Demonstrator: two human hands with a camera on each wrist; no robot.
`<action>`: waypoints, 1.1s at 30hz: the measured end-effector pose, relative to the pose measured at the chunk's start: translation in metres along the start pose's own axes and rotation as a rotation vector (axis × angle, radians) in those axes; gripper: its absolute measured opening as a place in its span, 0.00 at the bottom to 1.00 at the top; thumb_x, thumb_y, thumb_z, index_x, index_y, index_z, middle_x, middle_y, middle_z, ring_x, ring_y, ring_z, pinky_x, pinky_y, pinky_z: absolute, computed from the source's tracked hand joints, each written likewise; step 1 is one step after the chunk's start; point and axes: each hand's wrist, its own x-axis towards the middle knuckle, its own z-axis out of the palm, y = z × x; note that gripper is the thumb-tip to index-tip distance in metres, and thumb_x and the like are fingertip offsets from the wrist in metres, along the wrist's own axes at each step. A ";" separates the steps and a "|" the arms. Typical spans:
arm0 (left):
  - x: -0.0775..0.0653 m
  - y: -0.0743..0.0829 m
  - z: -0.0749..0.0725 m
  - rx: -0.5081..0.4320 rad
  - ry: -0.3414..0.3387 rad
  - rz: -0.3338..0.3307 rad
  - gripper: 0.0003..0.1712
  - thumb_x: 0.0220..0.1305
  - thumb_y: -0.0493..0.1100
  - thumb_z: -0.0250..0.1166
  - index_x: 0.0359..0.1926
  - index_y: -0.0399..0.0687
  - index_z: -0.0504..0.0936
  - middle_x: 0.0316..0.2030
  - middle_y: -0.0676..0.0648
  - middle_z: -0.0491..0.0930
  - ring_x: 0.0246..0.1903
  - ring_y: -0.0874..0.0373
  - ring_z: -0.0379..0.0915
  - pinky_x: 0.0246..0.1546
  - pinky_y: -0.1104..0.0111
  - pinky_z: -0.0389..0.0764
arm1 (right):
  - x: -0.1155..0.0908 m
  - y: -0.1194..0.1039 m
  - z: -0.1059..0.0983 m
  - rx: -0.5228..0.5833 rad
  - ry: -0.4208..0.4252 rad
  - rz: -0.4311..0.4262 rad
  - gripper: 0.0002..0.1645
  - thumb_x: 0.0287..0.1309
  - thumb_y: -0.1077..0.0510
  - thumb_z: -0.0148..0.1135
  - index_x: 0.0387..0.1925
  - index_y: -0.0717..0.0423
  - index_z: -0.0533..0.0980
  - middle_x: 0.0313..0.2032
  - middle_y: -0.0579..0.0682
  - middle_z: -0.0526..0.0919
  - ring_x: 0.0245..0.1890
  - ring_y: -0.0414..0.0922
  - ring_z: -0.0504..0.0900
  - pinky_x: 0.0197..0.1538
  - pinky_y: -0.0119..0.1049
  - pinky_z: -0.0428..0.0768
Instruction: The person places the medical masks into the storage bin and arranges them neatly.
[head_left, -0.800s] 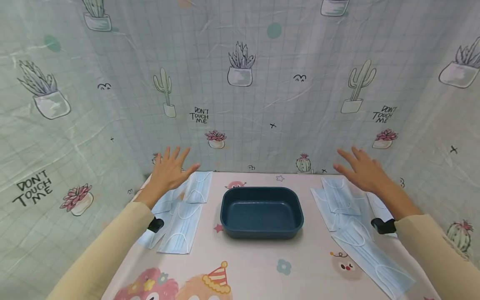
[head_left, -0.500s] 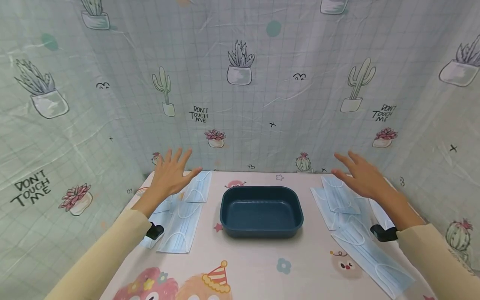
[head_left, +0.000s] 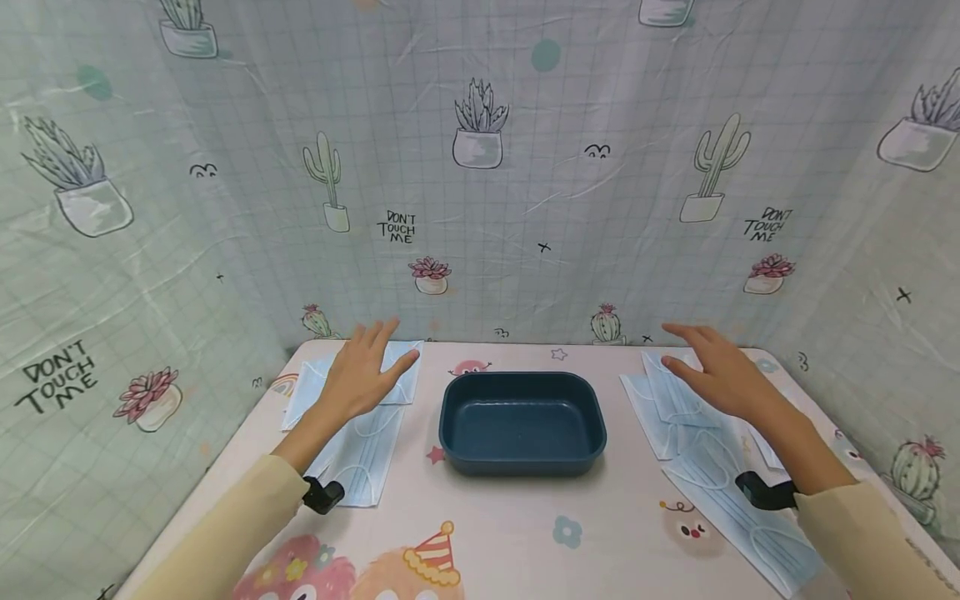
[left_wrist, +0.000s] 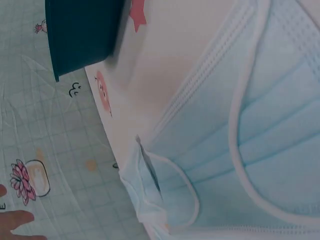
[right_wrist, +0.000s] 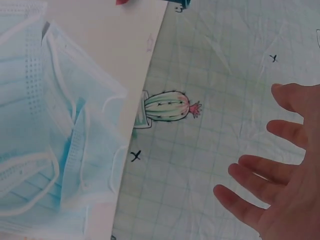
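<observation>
My left hand (head_left: 358, 375) hovers over the light blue face masks (head_left: 367, 450) on the left side of the table, its fingers spread and holding nothing. In the left wrist view a face mask (left_wrist: 240, 130) with a white ear loop fills the right part, and a few fingertips (left_wrist: 17, 220) show at the lower left. On the other side my right hand (head_left: 716, 371) is held above a second group of face masks (head_left: 742, 508), fingers extended, nothing in it. The right wrist view shows this hand (right_wrist: 280, 175) with its fingers apart, beside several overlapping masks (right_wrist: 95, 160).
Between the two mask groups stands a dark blue rectangular tub (head_left: 522, 468). The pale table (head_left: 510, 533) carries printed cartoon figures. A cactus-patterned sheet (head_left: 525, 208) hangs behind the table and along both sides.
Both hands have come lower over the masks. The left has also shifted slightly to the right. The masks and the tub stay where they were.
</observation>
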 end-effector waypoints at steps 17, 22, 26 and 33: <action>-0.017 0.038 0.040 -0.559 -0.076 -0.070 0.39 0.78 0.65 0.50 0.81 0.56 0.57 0.76 0.37 0.65 0.75 0.36 0.62 0.70 0.35 0.66 | -0.011 -0.001 0.013 0.150 0.028 0.001 0.34 0.75 0.49 0.57 0.74 0.61 0.63 0.68 0.71 0.72 0.62 0.69 0.76 0.57 0.67 0.80; -0.021 0.049 0.058 -0.700 -0.072 -0.169 0.34 0.79 0.63 0.49 0.78 0.59 0.62 0.71 0.37 0.72 0.71 0.36 0.69 0.69 0.40 0.72 | -0.014 0.006 0.020 0.233 0.014 0.057 0.34 0.76 0.50 0.55 0.76 0.58 0.61 0.68 0.71 0.72 0.64 0.70 0.75 0.59 0.70 0.78; -0.022 0.057 0.070 -0.799 -0.069 -0.233 0.32 0.80 0.62 0.49 0.77 0.57 0.65 0.69 0.38 0.75 0.70 0.39 0.71 0.68 0.44 0.74 | -0.018 0.014 0.025 0.281 0.004 0.101 0.35 0.76 0.48 0.54 0.76 0.57 0.60 0.68 0.71 0.72 0.65 0.72 0.73 0.57 0.71 0.78; -0.021 0.065 0.087 -0.949 -0.086 -0.280 0.27 0.82 0.55 0.48 0.75 0.55 0.68 0.66 0.36 0.78 0.68 0.40 0.72 0.72 0.41 0.67 | -0.020 0.033 0.028 0.342 0.046 0.128 0.34 0.76 0.48 0.54 0.75 0.60 0.61 0.64 0.73 0.74 0.58 0.66 0.80 0.51 0.47 0.88</action>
